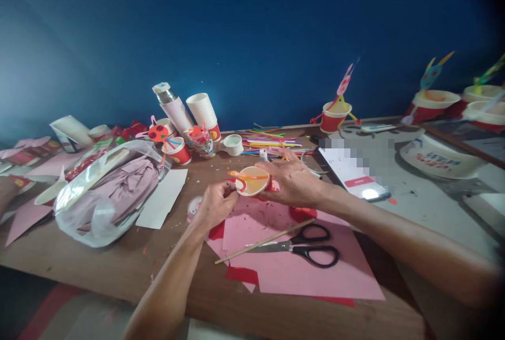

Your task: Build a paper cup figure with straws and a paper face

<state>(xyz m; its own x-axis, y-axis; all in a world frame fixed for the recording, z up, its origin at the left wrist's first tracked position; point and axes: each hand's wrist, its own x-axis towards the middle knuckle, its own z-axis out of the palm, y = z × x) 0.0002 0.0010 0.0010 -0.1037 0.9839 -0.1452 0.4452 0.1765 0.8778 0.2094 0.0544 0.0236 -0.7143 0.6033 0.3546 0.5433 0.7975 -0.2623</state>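
My right hand [294, 178] is wrapped round the side of a paper cup [253, 188], which tilts so that its open mouth faces me. Inside the cup lies an orange-yellow strip [252, 176] with a small coloured end poking past the rim. At the cup's left edge, the fingers of my left hand [215, 204] are pinched together by a red bit on the rim; whether they grip the cup or that bit is hard to make out. Below both hands, scissors [292, 247] and a thin wooden stick [264, 241] rest on pink paper sheets [315, 277].
A clear plastic bag [98, 229] with pink cloth lies to the left, near white paper [163, 198]. Behind stand a flask [173, 103], stacked cups [202, 111], a white mug [232, 145] and coloured pipe cleaners [272, 142]. A phone [349, 169] and a decorated cup [334, 119] are right.
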